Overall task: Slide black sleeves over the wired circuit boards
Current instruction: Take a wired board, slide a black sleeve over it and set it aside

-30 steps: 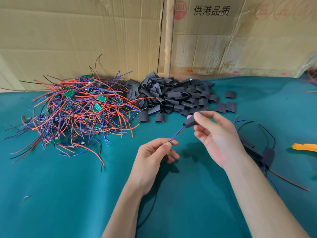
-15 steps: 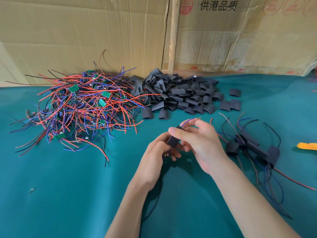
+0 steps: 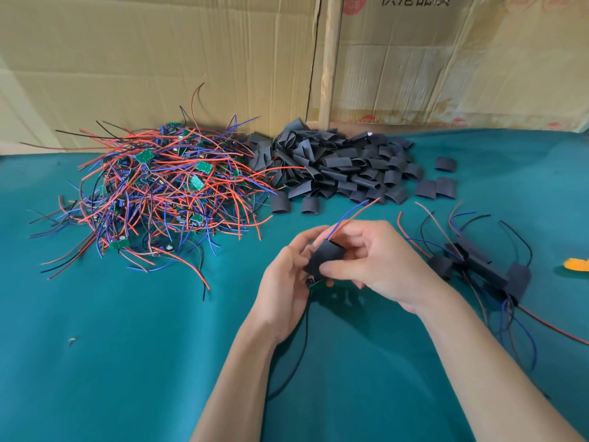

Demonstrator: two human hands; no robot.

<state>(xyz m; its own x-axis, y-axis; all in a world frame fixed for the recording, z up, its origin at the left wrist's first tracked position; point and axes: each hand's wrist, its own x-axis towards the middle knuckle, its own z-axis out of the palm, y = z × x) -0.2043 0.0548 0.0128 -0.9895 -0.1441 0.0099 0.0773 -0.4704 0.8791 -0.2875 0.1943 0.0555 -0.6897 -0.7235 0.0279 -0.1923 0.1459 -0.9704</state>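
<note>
My right hand (image 3: pixel 373 266) pinches a black sleeve (image 3: pixel 325 256) between thumb and fingers above the table's middle. Red and blue wires (image 3: pixel 353 212) stick up out of the sleeve's top. My left hand (image 3: pixel 287 282) grips the circuit board (image 3: pixel 310 283) at the sleeve's lower end; only a sliver of the board shows, and a black wire (image 3: pixel 302 339) hangs from it. A heap of wired green boards (image 3: pixel 153 193) lies at the back left. Beside it is a pile of loose black sleeves (image 3: pixel 338 167).
Several sleeved boards with trailing wires (image 3: pixel 478 263) lie to the right of my hands. An orange object (image 3: pixel 577 264) sits at the right edge. Cardboard sheets (image 3: pixel 191 59) stand along the back of the green cloth table (image 3: pixel 127 346).
My hands have come together. The sleeve has slid down the red and blue wires from their far end to the board, and the wire tips now stick out above it.
</note>
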